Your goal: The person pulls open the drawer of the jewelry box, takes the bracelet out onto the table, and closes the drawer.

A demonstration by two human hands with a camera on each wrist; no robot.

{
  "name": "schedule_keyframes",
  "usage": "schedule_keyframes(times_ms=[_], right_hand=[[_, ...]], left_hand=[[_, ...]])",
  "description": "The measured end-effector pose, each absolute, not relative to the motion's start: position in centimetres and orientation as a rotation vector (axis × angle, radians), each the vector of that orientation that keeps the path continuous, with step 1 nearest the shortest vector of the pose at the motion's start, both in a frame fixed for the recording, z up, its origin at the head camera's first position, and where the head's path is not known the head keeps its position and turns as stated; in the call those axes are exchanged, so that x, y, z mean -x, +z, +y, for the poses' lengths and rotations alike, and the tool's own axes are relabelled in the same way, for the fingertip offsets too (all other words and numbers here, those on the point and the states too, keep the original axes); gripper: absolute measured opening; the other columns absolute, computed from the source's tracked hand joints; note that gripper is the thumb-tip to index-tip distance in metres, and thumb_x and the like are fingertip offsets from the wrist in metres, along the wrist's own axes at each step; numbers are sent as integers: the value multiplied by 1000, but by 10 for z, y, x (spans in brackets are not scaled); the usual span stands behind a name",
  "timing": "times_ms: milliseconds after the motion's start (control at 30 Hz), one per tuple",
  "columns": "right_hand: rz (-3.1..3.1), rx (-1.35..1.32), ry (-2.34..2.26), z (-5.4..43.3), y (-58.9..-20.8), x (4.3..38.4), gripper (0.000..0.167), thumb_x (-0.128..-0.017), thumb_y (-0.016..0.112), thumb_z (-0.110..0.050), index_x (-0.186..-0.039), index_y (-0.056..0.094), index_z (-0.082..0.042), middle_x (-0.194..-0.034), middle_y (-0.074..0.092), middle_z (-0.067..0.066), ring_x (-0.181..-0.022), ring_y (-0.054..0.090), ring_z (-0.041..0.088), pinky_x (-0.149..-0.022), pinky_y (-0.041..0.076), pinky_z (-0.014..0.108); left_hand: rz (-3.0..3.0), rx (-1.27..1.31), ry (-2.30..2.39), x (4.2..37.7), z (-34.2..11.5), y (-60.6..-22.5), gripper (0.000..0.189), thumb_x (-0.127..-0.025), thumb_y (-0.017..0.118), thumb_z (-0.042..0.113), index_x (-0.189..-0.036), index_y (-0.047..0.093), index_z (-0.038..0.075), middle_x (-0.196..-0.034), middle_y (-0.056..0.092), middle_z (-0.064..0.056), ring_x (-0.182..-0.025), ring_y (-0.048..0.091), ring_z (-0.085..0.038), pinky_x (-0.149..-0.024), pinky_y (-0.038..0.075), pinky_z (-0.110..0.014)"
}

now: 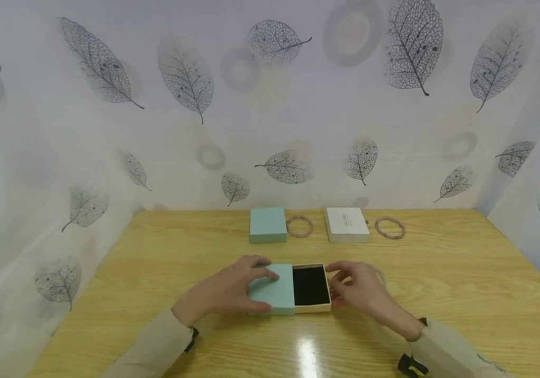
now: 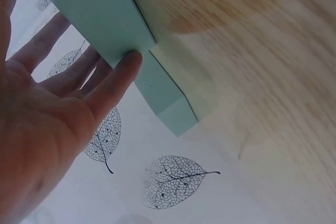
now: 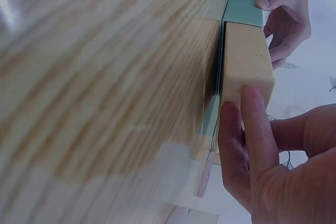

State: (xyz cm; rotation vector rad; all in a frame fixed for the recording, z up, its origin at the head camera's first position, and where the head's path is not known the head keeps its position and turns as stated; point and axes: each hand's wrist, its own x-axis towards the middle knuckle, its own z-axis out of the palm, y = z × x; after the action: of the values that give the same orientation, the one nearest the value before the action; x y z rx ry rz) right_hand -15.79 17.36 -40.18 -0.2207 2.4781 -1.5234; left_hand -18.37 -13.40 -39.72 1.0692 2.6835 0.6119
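A mint drawer box lies in front, its mint sleeve at the left and its cream drawer slid partly out to the right. Black lining covers the drawer's inside. My left hand grips the sleeve, thumb along the near side and fingers over the top and far side. At the drawer's right end is my right hand, and in the right wrist view its fingertips lie against the cream end face. Partly hidden behind that hand, a pale bracelet rests on the table.
Farther back on the wooden table stand a closed mint box with a pinkish bracelet beside it, and a closed white box with another bracelet at its right. A leaf-print curtain hangs behind.
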Motion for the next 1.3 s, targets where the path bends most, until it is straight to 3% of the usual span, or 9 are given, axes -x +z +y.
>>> schedule_keyframes(times_ms=[1300], right_hand=[[2444,238,-1508,165,-405,161,34,-97,58,4,-130,59,10,-97,67,16,-79,72,20,-63,64,32]], left_hand=[[2671,-1023,640,185,-130,-398,54,-84,82,46,-131,68,21,-151,51,-11,-140,48,-32,-115,45,-52]])
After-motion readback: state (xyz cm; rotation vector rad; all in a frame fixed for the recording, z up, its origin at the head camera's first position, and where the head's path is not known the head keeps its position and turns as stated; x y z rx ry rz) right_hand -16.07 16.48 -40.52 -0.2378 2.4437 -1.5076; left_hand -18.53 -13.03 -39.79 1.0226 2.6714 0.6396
